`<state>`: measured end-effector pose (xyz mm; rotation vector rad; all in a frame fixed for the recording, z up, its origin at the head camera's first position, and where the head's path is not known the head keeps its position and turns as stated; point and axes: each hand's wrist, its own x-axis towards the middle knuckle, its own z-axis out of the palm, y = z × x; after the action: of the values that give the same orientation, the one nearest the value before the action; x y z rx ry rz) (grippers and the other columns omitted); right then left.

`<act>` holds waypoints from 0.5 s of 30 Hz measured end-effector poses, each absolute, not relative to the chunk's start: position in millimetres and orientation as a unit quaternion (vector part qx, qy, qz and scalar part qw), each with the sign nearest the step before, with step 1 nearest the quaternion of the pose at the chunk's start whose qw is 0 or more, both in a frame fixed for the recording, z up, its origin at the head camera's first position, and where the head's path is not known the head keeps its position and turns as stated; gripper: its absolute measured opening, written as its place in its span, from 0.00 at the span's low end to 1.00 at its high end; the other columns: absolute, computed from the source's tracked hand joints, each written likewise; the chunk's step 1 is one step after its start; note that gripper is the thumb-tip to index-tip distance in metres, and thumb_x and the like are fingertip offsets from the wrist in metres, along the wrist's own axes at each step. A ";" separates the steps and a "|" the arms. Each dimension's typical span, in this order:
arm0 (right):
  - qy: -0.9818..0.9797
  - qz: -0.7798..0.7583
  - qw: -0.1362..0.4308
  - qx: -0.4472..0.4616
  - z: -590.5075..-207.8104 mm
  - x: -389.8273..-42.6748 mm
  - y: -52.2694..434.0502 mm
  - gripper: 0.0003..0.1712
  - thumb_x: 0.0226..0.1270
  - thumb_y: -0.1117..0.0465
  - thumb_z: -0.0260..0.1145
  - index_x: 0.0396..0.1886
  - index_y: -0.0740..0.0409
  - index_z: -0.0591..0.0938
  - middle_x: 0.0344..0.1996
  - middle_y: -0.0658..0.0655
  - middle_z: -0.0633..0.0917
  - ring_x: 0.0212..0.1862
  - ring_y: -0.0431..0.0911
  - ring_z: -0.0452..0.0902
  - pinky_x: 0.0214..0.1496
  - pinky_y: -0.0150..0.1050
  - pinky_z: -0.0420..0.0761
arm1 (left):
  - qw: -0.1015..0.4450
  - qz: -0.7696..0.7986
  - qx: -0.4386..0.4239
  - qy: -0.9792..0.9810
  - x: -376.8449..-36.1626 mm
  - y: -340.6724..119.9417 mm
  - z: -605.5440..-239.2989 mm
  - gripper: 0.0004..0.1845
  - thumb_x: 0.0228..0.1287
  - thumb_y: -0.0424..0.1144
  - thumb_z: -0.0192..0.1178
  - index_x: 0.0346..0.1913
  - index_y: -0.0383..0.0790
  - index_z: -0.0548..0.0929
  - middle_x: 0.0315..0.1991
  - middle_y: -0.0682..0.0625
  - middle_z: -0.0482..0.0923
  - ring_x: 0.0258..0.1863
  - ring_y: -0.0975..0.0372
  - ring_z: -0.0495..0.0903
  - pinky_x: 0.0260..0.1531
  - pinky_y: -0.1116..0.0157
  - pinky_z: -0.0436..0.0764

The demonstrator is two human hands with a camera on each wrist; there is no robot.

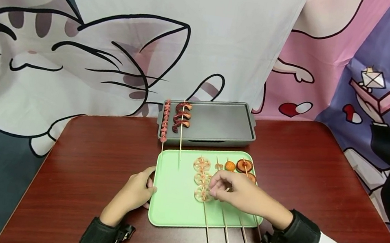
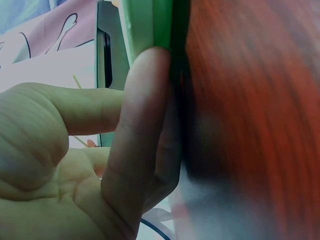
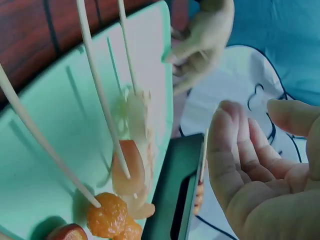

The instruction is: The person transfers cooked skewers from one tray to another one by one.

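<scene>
A light green tray (image 1: 171,200) lies on the table, its left rim gripped by my left hand (image 1: 135,191); in the left wrist view, one finger (image 2: 142,95) presses against the tray's edge. Above the tray hovers my right hand (image 1: 241,191), fingers loosely bent. Nothing shows between its thumb and fingers (image 3: 227,145) in the right wrist view. Lotus-root skewers (image 1: 202,165) lie just left of this hand. Beyond it are a skewer with pale pieces (image 1: 219,166), an orange ball skewer (image 1: 230,166) and a skewer of brown mushroom-like slices (image 1: 244,166), all partly hidden by the hand.
Behind the tray stands a grey grill pan (image 1: 221,121). On its left side lie a pink sausage-like skewer (image 1: 165,121) and a dark red tentacle-like skewer (image 1: 182,115), their sticks reaching towards the tray. A printed cloth (image 1: 247,30) hangs behind the brown table (image 1: 307,169).
</scene>
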<state>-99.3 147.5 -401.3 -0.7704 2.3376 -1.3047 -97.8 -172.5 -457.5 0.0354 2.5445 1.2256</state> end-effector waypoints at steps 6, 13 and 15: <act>0.861 -0.425 0.111 -0.257 -404.0 -98.2 154.0 0.16 0.75 0.54 0.67 0.59 0.49 0.83 0.52 0.52 0.88 0.49 0.38 0.86 0.49 0.35 0.88 | 0.155 0.432 0.014 0.888 -97.4 -172.4 -457.0 0.34 0.69 0.24 0.62 0.76 0.33 0.65 0.29 0.45 0.71 0.17 0.57 0.76 0.14 0.63 0.85; 0.907 -0.296 -0.020 -0.297 -410.8 -99.9 163.9 0.33 0.72 0.52 0.71 0.73 0.53 0.74 0.70 0.57 0.77 0.71 0.52 0.75 0.68 0.55 0.81 | 0.154 0.436 0.009 0.887 -97.3 -172.9 -457.8 0.35 0.68 0.24 0.62 0.77 0.33 0.65 0.29 0.45 0.71 0.17 0.57 0.76 0.14 0.62 0.85; 0.910 -0.275 -0.046 -0.306 -413.5 -101.8 168.4 0.37 0.70 0.51 0.72 0.75 0.55 0.72 0.75 0.58 0.71 0.74 0.54 0.70 0.71 0.58 0.78 | 0.154 0.436 0.008 0.887 -97.1 -172.9 -457.6 0.35 0.68 0.24 0.62 0.77 0.33 0.65 0.29 0.45 0.71 0.17 0.57 0.76 0.14 0.62 0.85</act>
<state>-101.8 168.4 -413.5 -0.9905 2.9467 -0.8895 -97.1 -172.9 -457.6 0.0235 2.5418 1.2492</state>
